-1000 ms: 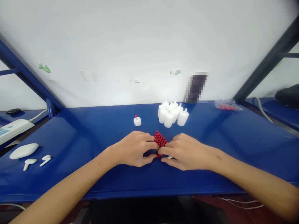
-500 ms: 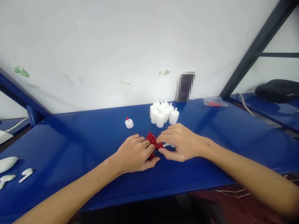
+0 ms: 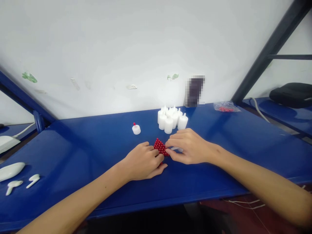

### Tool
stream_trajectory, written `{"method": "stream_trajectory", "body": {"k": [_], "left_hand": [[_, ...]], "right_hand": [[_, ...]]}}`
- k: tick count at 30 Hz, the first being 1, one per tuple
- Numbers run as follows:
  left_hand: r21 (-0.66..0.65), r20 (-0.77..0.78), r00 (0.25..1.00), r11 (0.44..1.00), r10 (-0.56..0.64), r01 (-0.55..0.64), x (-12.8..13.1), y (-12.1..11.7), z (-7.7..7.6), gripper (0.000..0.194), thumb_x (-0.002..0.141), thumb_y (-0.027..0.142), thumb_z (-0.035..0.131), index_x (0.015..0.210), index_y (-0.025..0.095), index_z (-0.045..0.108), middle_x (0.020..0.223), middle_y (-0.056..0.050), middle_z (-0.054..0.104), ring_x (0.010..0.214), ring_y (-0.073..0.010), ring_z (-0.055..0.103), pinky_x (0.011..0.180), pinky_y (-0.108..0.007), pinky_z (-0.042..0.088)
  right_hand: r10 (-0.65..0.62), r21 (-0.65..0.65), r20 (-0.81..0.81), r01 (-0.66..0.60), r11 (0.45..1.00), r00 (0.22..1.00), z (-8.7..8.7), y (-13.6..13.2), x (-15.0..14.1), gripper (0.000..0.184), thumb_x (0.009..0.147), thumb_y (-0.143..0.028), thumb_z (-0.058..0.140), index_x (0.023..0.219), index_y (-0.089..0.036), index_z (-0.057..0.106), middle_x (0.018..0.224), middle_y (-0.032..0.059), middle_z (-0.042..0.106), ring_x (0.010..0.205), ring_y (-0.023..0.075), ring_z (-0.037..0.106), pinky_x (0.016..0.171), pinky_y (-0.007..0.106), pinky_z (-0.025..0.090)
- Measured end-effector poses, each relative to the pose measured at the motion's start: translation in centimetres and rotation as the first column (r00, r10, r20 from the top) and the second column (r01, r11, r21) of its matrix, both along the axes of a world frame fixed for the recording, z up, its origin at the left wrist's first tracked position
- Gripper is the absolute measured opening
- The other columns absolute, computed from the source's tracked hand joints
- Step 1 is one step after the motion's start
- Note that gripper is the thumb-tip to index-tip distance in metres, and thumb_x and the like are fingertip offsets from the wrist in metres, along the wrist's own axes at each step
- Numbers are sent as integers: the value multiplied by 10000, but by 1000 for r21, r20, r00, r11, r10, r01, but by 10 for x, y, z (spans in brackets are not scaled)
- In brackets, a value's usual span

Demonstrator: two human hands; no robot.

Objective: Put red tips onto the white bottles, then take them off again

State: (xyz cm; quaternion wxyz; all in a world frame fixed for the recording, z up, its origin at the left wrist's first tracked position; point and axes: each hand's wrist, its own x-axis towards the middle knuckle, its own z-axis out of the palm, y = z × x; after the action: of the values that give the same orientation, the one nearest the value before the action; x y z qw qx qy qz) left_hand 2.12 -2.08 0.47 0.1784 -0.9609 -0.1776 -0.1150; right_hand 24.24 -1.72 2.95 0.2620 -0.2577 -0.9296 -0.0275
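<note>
A tight cluster of small red caps (image 3: 159, 146) stands on the blue tabletop between my hands. My left hand (image 3: 145, 162) curls round its near left side, fingers bent against the caps and thumb stretched out in front. Thumb and fingertips of my right hand (image 3: 186, 146) come together at the cluster's right edge; whether a cap is pinched there is too small to tell. Within that hand's curl lies a small white nozzle bottle (image 3: 179, 149), its tip pointing left and its body mostly hidden. Behind stand several white nozzle bottles (image 3: 168, 126) in a group.
One white bottle with a red cap on its tip (image 3: 136, 129) stands alone at back left. A plastic bag of red pieces (image 3: 226, 107) lies at back right. White earbuds (image 3: 33, 180) and their case (image 3: 11, 171) sit far left. A wall closes off the back.
My right thumb and fingertips have closed together and lifted slightly, and the white bottle in that hand has shifted a little with them. My left hand stays at the caps. The view has shifted slightly.
</note>
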Motion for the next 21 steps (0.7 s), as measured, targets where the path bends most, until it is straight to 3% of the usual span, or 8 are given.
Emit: {"method": "stream_trajectory", "body": {"k": [6, 21], "left_hand": [[-11, -10, 1000, 1000, -22, 21, 0, 0, -1, 292, 947, 364, 490, 768, 158, 593, 670, -14, 651, 608, -167, 626, 606, -332, 370], [-18, 5, 997, 997, -71, 71, 0, 0, -2, 289, 961, 324, 486, 755, 158, 604, 672, -27, 661, 635, -158, 623, 636, -312, 381]], "right_hand": [[31, -94, 0, -31, 995, 1000, 1, -1, 1, 232, 955, -268, 462, 1012, -161, 661, 756, 19, 703, 599, 109, 573, 558, 242, 344], [33, -113, 16, -31, 993, 999, 1, -1, -2, 238, 949, -249, 466, 871, -156, 671, 683, 15, 637, 587, 112, 510, 567, 250, 322]]}}
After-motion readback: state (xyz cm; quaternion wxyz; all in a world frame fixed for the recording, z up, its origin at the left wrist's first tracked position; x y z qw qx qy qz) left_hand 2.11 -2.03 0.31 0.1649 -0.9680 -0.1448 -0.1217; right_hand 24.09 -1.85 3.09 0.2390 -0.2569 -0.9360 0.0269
